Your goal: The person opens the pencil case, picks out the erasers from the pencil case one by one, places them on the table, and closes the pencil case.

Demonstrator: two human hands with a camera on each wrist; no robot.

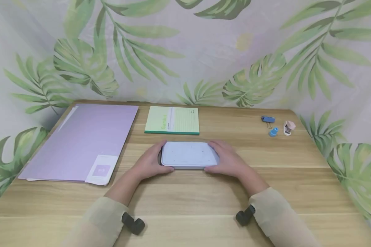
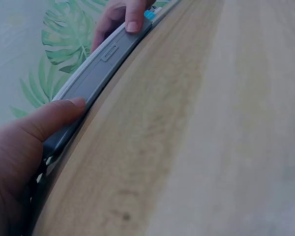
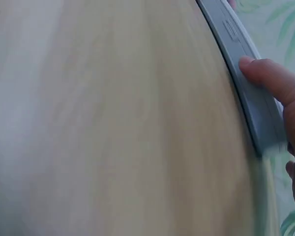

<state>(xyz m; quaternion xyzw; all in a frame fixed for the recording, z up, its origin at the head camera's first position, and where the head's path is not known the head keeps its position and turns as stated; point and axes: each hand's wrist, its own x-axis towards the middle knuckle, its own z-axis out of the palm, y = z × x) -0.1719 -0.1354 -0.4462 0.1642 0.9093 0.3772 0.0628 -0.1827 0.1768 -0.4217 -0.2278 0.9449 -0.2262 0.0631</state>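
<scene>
Both hands hold a flat rectangular box (image 1: pixel 190 153) with a pale bluish-white top and grey sides, at the middle of the table. Its left end is gripped by my left hand (image 1: pixel 151 161), the thumb along the near side and a fingertip at the far corner. My right hand (image 1: pixel 228 159) grips the opposite end in the same way. In the left wrist view, a small slotted catch shows on the grey side (image 2: pixel 108 53) between the two thumbs. The right wrist view has the right thumb (image 3: pixel 270 78) pressed on that side. Most of the other fingers are hidden.
Behind the box lies a green notebook (image 1: pixel 173 120). A large purple folder (image 1: pixel 89 137) covers the table's left part. At the back right are a blue binder clip (image 1: pixel 268 119), a small blue cone-shaped piece (image 1: pixel 273 132) and a pink-and-white mini stapler (image 1: pixel 288 128).
</scene>
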